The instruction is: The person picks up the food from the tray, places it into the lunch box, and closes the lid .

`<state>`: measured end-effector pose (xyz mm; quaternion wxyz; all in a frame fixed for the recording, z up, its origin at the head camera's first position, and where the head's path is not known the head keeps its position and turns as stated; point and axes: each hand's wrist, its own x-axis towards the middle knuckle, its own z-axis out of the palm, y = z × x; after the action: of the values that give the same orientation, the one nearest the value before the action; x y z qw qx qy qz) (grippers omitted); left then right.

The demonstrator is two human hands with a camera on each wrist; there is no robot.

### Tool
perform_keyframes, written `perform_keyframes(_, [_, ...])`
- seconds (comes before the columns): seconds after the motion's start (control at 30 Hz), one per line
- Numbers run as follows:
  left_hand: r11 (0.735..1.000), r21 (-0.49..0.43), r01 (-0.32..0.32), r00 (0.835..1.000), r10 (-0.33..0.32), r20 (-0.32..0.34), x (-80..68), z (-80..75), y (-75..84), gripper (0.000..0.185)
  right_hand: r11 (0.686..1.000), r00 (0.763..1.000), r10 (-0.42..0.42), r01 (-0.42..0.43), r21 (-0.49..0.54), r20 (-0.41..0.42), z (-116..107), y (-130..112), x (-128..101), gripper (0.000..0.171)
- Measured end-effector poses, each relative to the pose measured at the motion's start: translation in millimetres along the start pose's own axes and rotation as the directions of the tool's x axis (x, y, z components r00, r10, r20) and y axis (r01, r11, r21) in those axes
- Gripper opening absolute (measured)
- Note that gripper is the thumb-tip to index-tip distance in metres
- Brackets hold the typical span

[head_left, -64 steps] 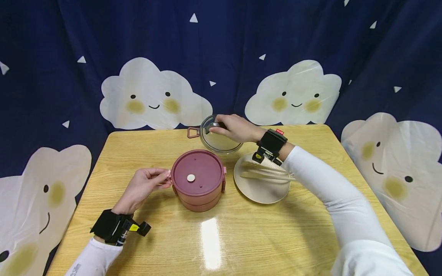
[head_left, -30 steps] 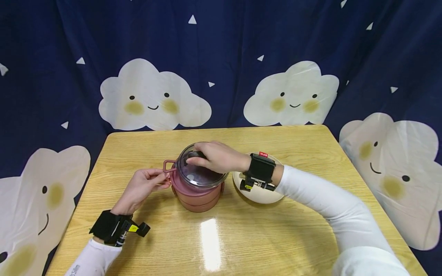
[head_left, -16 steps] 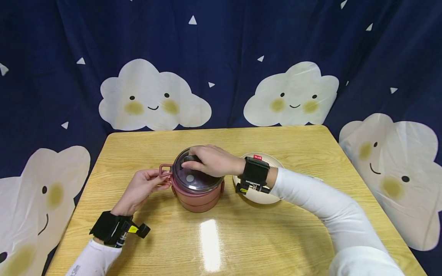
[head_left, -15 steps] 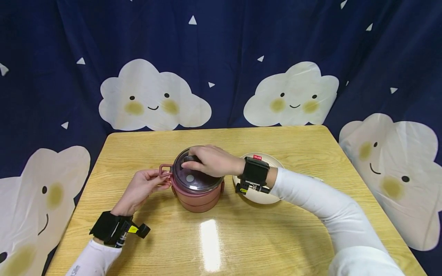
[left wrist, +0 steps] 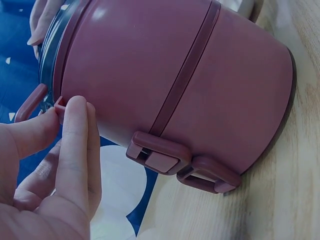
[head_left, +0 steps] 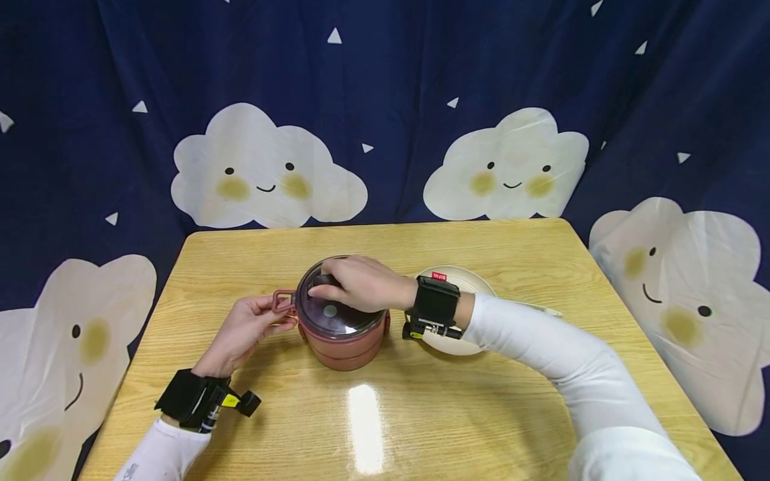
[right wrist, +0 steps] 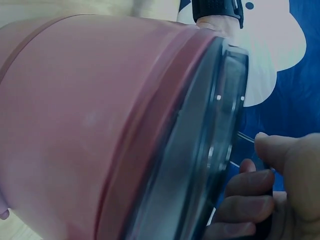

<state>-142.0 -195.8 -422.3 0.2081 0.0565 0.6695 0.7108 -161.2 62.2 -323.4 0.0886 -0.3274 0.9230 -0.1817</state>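
Observation:
A round dusty-pink stacked lunch box (head_left: pixel 343 351) stands upright on the wooden table. Over its top lies a clear round lid (head_left: pixel 345 326) with a dark rim, a black handle (head_left: pixel 319 286) and a pink clip (head_left: pixel 283 302) sticking out left. My right hand (head_left: pixel 367 286) grips that handle from above. At the box's left side my left hand (head_left: pixel 240 333) pinches a small pink tab (left wrist: pixel 59 107) at the upper rim between thumb and fingers, right below the lid's clip. In the right wrist view the lid sits right at the box's rim, its far end closest.
A cream plate (head_left: pixel 448 346) lies right of the box, partly under my right wrist. Pale utensils (head_left: pixel 544 308) poke out past the right sleeve. More pink clips (left wrist: pixel 159 152) run down the box's side. A dark curtain (head_left: pixel 385 80) with clouds hangs behind the table.
My right hand has brought the lid from behind the box forward and left, down over its top. Since half a second ago it has shifted slightly left. My left hand has stayed at the tab.

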Motion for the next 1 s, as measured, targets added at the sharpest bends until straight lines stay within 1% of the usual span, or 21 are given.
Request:
perform_keyframes(0.23, [1.000, -0.007, -0.001, 1.000, 0.001, -0.001, 0.5, -0.2, -1.1, 0.024, 1.000, 1.000, 0.014, -0.014, 0.007, -0.001, 1.6, -3.2, 1.2, 0.035])
perform_keyframes(0.47, [1.000, -0.016, 0.009, 1.000, -0.009, 0.000, -0.4, -1.2, -2.0, 0.027, 0.999, 1.000, 0.027, -0.027, 0.027, 0.006, 2.0, -5.3, 0.3, 0.035])
perform_keyframes(0.7, [1.000, -0.011, 0.022, 1.000, -0.022, -0.002, -1.8, -0.7, -2.0, 0.032, 0.999, 1.000, 0.028, -0.028, 0.024, 0.004, 1.8, -5.9, -1.6, 0.036])
perform_keyframes(1.0, [0.999, -0.032, 0.018, 1.000, -0.018, -0.001, -1.8, -0.8, -2.0, 0.026, 0.999, 0.999, 0.037, -0.038, 0.038, 0.029, 1.2, -6.1, 1.9, 0.037])
